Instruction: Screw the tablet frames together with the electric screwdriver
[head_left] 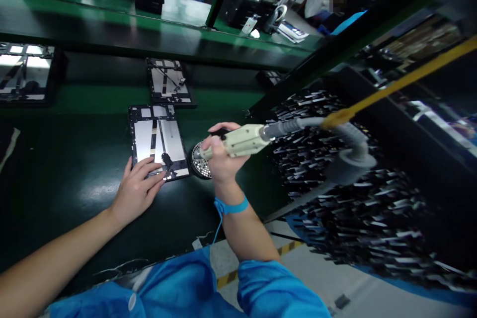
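Observation:
My left hand [138,188] rests on the lower left edge of a tablet [143,134] with its back off. Its fingers are stretched out over the inner parts, near a small black part [166,160]. Wrapped round a pale electric screwdriver [246,140], my right hand [222,159] is beside the tablet's right edge. The tool's front end is over a round dish with a holed top [201,160]; the hand partly hides the dish, and the tip is not clear. A blue strap [231,205] circles my right wrist.
Another opened tablet [169,82] lies just behind, and one more [26,74] at the far left. A large bin of many dark strips [335,184] stands on the right. The screwdriver's cable hangs from a yellow strap [402,84]. Other people sit beyond the green shelf [112,17].

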The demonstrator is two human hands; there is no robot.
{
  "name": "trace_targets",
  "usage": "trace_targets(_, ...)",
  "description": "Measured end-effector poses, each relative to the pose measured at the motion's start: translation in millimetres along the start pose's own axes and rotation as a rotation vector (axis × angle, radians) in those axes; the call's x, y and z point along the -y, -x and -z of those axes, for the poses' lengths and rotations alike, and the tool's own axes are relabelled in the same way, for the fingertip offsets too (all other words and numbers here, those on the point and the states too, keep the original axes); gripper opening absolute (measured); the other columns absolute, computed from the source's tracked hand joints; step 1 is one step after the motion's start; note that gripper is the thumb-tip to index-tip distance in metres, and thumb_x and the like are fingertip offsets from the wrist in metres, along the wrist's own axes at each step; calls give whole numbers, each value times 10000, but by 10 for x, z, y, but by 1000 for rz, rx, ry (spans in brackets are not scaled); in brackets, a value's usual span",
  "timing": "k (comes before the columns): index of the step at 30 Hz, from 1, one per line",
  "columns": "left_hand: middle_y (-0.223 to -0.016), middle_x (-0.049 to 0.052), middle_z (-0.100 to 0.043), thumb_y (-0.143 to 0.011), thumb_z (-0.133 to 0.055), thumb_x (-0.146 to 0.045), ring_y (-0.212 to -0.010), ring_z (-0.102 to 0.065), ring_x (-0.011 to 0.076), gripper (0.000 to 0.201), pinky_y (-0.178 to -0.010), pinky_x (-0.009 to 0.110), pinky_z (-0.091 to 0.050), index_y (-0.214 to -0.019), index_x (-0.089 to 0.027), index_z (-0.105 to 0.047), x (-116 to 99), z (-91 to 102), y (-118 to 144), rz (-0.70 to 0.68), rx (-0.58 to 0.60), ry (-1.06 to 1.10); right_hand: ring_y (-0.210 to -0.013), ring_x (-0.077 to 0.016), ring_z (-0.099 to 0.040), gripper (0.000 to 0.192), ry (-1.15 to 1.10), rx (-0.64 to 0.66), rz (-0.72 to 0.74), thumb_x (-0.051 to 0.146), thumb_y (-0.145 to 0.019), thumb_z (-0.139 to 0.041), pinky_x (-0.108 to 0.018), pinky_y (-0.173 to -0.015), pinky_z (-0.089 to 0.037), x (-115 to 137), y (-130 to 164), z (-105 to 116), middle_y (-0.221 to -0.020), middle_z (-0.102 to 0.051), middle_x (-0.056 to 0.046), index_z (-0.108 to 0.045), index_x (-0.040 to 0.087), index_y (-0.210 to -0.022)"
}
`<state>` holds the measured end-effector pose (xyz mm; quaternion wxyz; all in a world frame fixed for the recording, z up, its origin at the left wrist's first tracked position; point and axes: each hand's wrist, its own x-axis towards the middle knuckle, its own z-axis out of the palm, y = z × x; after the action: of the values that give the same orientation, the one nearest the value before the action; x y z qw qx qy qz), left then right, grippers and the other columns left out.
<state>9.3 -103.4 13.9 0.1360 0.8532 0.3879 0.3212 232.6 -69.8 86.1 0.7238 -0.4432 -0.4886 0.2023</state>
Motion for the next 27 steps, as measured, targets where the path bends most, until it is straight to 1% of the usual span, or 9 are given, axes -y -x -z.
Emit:
trace_targets(1,-1243,83,-737,-1003,-616,-225,-1302,-610,322,195,-1171,664,-337,-1123,-258,-766,-6,2,-2,2,-1,-1,-485,-73,-588,159,25,-48,5,221,-862,-659,-244,-466,-509,-54,-70,37,-881,-654,22,-623,257,-1013)
trace_targets(3,-1243,82,-738,-1006,-613,-226,-1303,-609,320,192,-1167,664,-340,-1120,-255,-765,-17,9,-6,4,0,-4,-485,-71,-587,157,71,-88,-14,199,-842,-665,-243,-471,-507,-159,-164,89,-871,-657,23,-626,244,-988)
trace_targets(6,-1242,79,-738,-1007,-610,-223,-1306,-608,317,197,-1167,663,-339,-1129,-256,-761,-21,20,-8,2,7,-4,-487,-72,-587,162,106,-83,-53,209,-822,-677,-249,-483,-516,-273,-197,123,-856,-666,24,-628,229,-975)
trace_targets(8,-1241,78,-739,-1004,-613,-223,-1306,-608,318,201,-1170,664,-336,-1135,-258,-761,-19,22,-6,2,11,0,-492,-75,-591,181,111,-81,-52,219,-812,-687,-252,-490,-519,-316,-190,131,-856,-672,23,-627,225,-983)
trace_targets(13,-1249,79,-736,-1005,-613,-223,-1310,-604,315,201,-1170,661,-335,-1137,-261,-760,-14,21,-2,2,13,0,-487,-81,-586,211,123,-97,-59,240,-805,-697,-256,-495,-514,-374,-181,146,-811,-672,31,-620,223,-1001)
trace_targets(18,-1253,77,-735,-1014,-602,-228,-1316,-601,312,196,-1172,653,-332,-1132,-258,-754,-24,30,-9,0,17,-6,-503,-83,-587,234,156,-90,-84,255,-813,-698,-258,-532,-531,-415,-179,165,-768,-655,46,-608,219,-1025)
trace_targets(22,-1242,82,-737,-1010,-603,-237,-1310,-603,316,187,-1179,648,-319,-1128,-246,-748,-38,27,-22,15,13,-1,-497,-76,-592,205,137,-103,-65,242,-814,-688,-254,-506,-518,-338,-219,151,-830,-662,30,-609,214,-1001)
trace_targets(25,-1235,92,-740,-991,-636,-276,-1301,-607,322,218,-1182,643,-315,-1186,-231,-722,-43,12,-28,31,-1,16,-483,-70,-586,184,72,-119,-37,237,-840,-661,-249,-473,-497,-158,-194,63,-874,-648,24,-601,228,-1014)
trace_targets(27,-1243,98,-738,-978,-652,-289,-1303,-605,327,259,-1187,641,-307,-1223,-225,-705,-41,3,-26,39,-3,30,-478,-65,-583,177,12,-76,-43,243,-863,-640,-247,-465,-496,-10,-98,-42,-900,-634,24,-590,243,-1032)
